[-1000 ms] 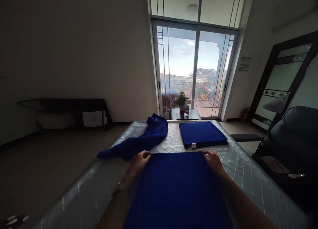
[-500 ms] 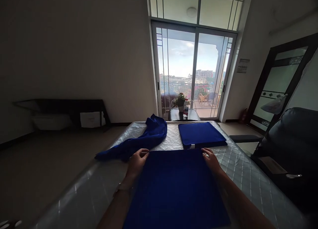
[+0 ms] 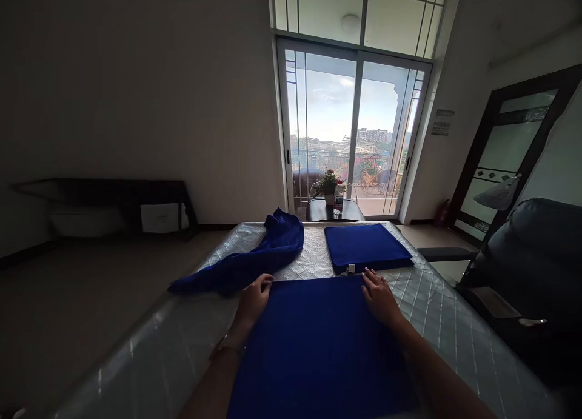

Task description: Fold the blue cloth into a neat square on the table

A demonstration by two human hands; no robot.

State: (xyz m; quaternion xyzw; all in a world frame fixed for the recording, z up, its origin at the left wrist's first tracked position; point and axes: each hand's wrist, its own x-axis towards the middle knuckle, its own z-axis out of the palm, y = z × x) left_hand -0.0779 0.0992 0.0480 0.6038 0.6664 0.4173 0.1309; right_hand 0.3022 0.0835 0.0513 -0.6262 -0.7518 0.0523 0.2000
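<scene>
A dark blue cloth [image 3: 318,346] lies flat in front of me on a silvery quilted surface [image 3: 436,310]. At its far left corner, my left hand [image 3: 254,299] is closed in a pinch on the edge. My right hand [image 3: 380,296] rests on the far right corner with its fingers stretched out over the fabric. Just beyond sits a neatly folded stack of blue cloth [image 3: 368,246], a small white tag [image 3: 351,268] showing at its front edge. A crumpled blue cloth [image 3: 268,252] sprawls to the left of that stack.
Past the far edge stands a small dark table [image 3: 325,211] with a potted plant [image 3: 328,185] and a bottle [image 3: 338,199]. On the right is a dark armchair [image 3: 531,255]. Glass sliding doors [image 3: 322,116] fill the back wall; a low dark shelf [image 3: 136,194] stands left.
My right hand has gone from pinching the far right corner to lying on it with fingers extended. My left hand keeps its pinch. The view has shifted slightly.
</scene>
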